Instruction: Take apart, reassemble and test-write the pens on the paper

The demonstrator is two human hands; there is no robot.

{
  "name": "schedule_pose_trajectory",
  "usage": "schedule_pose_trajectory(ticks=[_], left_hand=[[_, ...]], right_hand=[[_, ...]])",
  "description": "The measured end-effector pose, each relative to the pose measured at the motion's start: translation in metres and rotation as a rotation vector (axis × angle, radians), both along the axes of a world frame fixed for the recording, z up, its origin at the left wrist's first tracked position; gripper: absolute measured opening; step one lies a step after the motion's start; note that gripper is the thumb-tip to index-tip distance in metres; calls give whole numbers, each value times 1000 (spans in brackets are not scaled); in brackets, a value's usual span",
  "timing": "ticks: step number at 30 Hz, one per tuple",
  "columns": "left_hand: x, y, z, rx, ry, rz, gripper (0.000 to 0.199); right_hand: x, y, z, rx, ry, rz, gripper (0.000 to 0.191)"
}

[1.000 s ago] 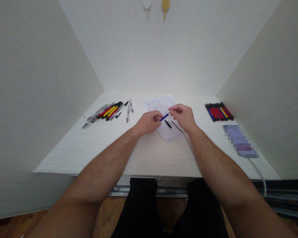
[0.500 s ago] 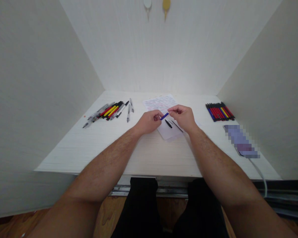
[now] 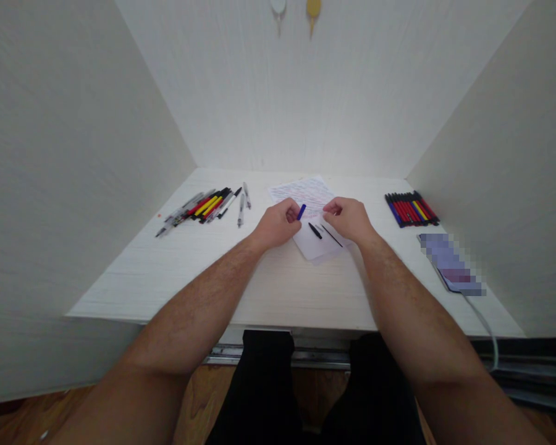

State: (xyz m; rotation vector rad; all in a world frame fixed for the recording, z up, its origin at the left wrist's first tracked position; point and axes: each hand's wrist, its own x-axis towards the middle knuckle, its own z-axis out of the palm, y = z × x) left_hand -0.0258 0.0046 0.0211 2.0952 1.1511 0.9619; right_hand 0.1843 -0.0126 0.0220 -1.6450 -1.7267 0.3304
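Between the thumb and fingers of my left hand (image 3: 282, 224) is a blue pen barrel (image 3: 301, 212), tilted up to the right. My right hand (image 3: 346, 216) hovers to its right, apart from the barrel. Its thumb and fingertips are pinched together, and whatever they hold is too small to make out. Below, on white paper (image 3: 311, 250), lie a short black pen part (image 3: 315, 231), a thin dark refill (image 3: 332, 235) and a small pale piece that looks like a spring (image 3: 319, 227). Behind my hands is a scribbled sheet (image 3: 301, 191).
A loose heap of pens (image 3: 199, 207) in several colours lies at the left, with clear pens (image 3: 241, 211) beside it. At the right, a row of red, blue and yellow pens (image 3: 410, 209) lies behind a blurred phone (image 3: 449, 262) with a white cable (image 3: 484, 321). Walls enclose the table.
My right hand has moved off the blue barrel to the right. The barrel, still in my left hand, has turned more upright. The parts on the paper have stayed put.
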Motion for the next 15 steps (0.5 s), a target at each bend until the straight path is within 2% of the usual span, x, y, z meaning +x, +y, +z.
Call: schedule_pose_trajectory(ticks=[2,5,11,15], left_hand=[[0,0,2,12,-10,42,15],[1,-1,4,32,-30,82,13],[3,-1,5,28,-61,83,13],[2,-2,5,32,-19,75,18]], right_hand=[[5,-2,0,-97,-196,20,16],[7,-3,-1,-199,-348,22,16],[7,-2,-7,-218,-419,-67,13],[6,1,-9,-213,-356,-64,16]])
